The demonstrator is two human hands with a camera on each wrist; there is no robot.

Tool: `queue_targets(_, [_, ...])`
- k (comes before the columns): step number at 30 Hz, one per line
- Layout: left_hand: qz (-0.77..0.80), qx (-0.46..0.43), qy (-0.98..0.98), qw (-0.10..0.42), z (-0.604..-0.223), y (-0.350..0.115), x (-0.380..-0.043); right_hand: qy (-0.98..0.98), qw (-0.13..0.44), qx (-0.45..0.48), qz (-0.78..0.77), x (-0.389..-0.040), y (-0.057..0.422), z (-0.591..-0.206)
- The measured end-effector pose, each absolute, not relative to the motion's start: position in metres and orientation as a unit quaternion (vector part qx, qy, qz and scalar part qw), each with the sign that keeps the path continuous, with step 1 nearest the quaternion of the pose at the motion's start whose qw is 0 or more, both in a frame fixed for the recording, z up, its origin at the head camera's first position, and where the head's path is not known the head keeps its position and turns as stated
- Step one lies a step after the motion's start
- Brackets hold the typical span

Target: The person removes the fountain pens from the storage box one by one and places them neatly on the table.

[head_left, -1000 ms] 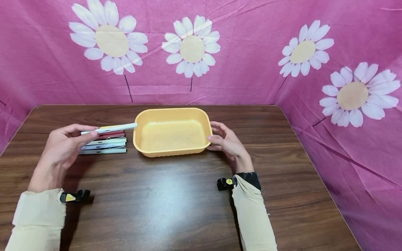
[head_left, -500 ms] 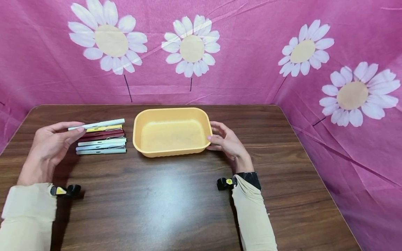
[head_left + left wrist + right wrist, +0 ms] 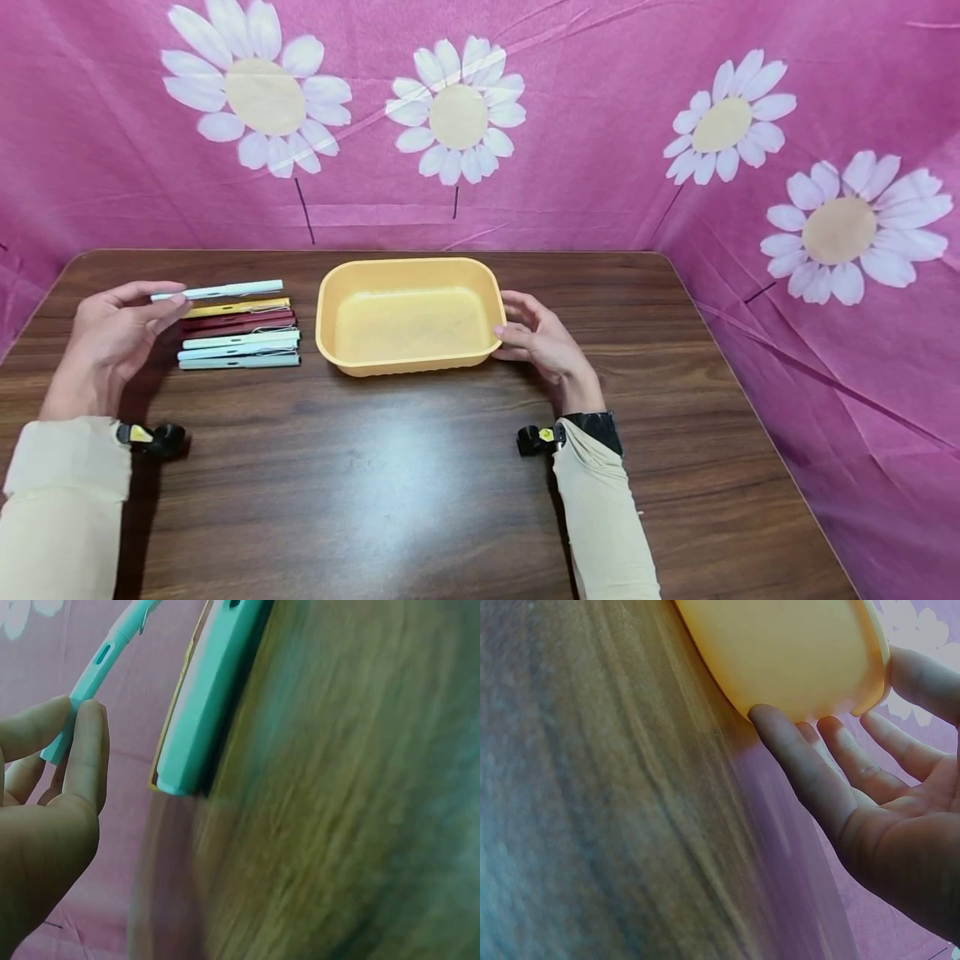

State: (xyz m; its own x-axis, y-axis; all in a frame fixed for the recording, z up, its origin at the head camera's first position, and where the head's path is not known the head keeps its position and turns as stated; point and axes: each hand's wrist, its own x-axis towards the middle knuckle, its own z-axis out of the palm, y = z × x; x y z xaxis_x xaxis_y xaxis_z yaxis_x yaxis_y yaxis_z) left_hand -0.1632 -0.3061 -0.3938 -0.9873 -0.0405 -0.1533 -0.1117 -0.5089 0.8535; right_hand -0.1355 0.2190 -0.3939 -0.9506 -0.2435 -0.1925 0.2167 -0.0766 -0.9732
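Note:
My left hand (image 3: 112, 337) pinches a pale fountain pen (image 3: 234, 290) by its left end, thumb against fingertips. That pen lies along the far side of a row of fountain pens (image 3: 242, 339), yellow, dark red and pale green or blue. In the left wrist view the pinched pen (image 3: 97, 671) looks turquoise, with a slot in its barrel. At the right end of the yellow tray (image 3: 412, 364), the extended fingers of my right hand (image 3: 546, 342) touch the outer wall, thumb by the rim. Nothing lies inside the tray.
Brown wood-grain table (image 3: 390, 483) under everything, its far edge against a pink cloth (image 3: 570, 125) printed with daisies. Another stretch of this cloth runs along the right side. The tray stands just right of the pen row.
My left hand has drawn the pale pen left and away from the tray's left rim, to beyond the yellow pen. My right hand stays at the tray.

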Motion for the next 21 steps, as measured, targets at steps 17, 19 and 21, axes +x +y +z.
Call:
queue_targets(17, [0.821, -0.103, 0.558, 0.065, -0.404, -0.313, -0.176, 0.661, 0.156, -0.015, -0.734, -0.135, 0.218, -0.392])
queue_targets(19, [0.815, -0.103, 0.567, 0.069, -0.404, -0.312, -0.177, 0.663, 0.156, -0.016, -0.732, -0.135, 0.218, -0.392])
queue_targets(21, [0.799, -0.105, 0.588, 0.068, -0.404, -0.31, -0.178, 0.663, 0.155, -0.017, -0.732, -0.135, 0.218, -0.392])
